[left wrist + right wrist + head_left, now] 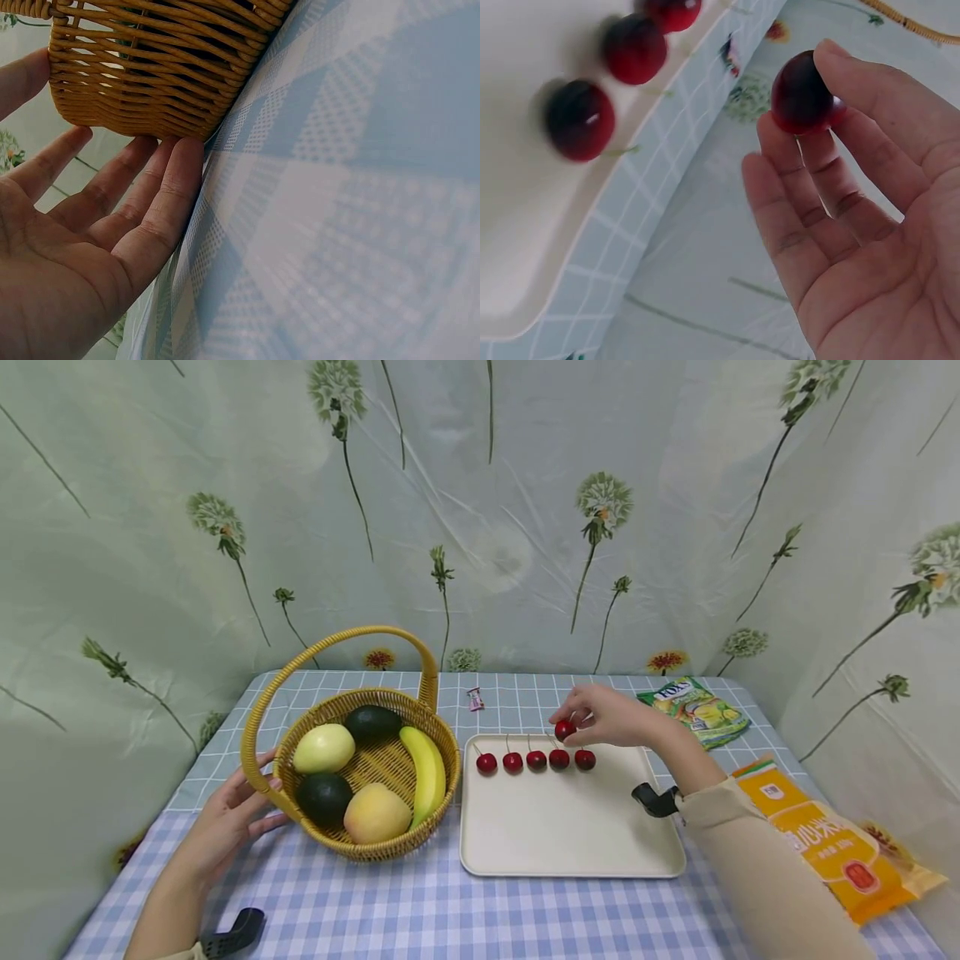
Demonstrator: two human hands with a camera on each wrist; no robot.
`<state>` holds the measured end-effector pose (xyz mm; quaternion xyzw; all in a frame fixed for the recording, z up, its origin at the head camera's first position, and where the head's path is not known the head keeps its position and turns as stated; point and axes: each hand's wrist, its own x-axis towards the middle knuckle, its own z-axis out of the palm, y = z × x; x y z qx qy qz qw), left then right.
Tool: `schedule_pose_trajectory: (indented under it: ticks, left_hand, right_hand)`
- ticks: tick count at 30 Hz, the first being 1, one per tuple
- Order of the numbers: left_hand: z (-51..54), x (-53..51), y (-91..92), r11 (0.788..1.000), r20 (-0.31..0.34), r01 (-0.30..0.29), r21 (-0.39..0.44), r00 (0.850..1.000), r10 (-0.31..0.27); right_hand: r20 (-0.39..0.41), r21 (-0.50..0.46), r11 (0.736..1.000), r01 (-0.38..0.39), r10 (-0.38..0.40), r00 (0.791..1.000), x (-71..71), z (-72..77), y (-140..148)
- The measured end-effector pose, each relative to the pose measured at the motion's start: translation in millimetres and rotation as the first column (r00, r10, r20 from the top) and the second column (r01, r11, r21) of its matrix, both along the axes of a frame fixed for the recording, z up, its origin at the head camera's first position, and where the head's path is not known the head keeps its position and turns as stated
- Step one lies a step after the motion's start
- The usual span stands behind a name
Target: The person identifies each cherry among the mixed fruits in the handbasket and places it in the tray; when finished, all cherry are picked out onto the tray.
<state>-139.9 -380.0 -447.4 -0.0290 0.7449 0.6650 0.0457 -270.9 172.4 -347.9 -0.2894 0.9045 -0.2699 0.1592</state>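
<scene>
Between its thumb and fingers, my right hand point(611, 717) pinches a dark red cherry point(802, 94) above the far edge of a cream tray point(562, 827). Just below it, several cherries point(512, 762) with stems lie in a row along that edge. On the left, a yellow wicker basket point(358, 852) with a tall handle stands on the cloth. My left hand point(225, 822) rests its fingertips against the basket's left side, the fingers fairly straight in the left wrist view. Inside the basket are a banana point(424, 772), a peach point(377, 813), a pale yellow-green fruit point(324, 748) and two dark green fruits point(373, 724).
A small pink wrapped sweet point(475, 698) lies behind the tray. To the right are a green FOX'S bag point(697, 710) and an orange-yellow food packet point(832, 843). A dandelion-patterned curtain point(510, 527) closes off the back and sides of the checked tablecloth point(405, 910).
</scene>
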Motion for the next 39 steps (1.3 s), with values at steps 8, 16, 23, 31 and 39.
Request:
schedule_pose_trajectory:
  ticks: [8, 16, 23, 31, 39]
  left_hand:
    - [1.2, -0.4, 0.6, 1.000, 0.001, -0.001, 0.018, 1.000, 0.001]
    - [1.4, -1.6, -0.3, 1.000, 0.014, 0.002, 0.013, 1.000, -0.002]
    - [-0.8, -0.9, -1.4, 1.000, 0.037, -0.002, 0.002, 0.999, 0.002]
    - [-2.9, 0.4, -3.7, 1.000, 0.051, -0.007, 0.026, 0.999, 0.005]
    - [-0.9, -1.7, -1.5, 1.000, 0.047, -0.004, 0.021, 0.999, 0.003]
  right_hand:
    - [-0.006, 0.032, 0.998, 0.061, -0.061, 0.998, 4.4, -9.9, 32.0]
    - [0.009, 0.083, 0.990, 0.116, -0.117, 0.993, 9.0, -19.3, 57.5]
    - [0.058, 0.105, 0.982, 0.157, -0.164, 0.985, 6.5, -31.6, 66.0]
    - [0.043, 0.141, 0.982, 0.127, -0.134, 0.990, 3.5, -41.8, 65.2]
    - [0.021, 0.162, 0.980, 0.115, -0.120, 0.993, 4.6, -48.3, 62.7]
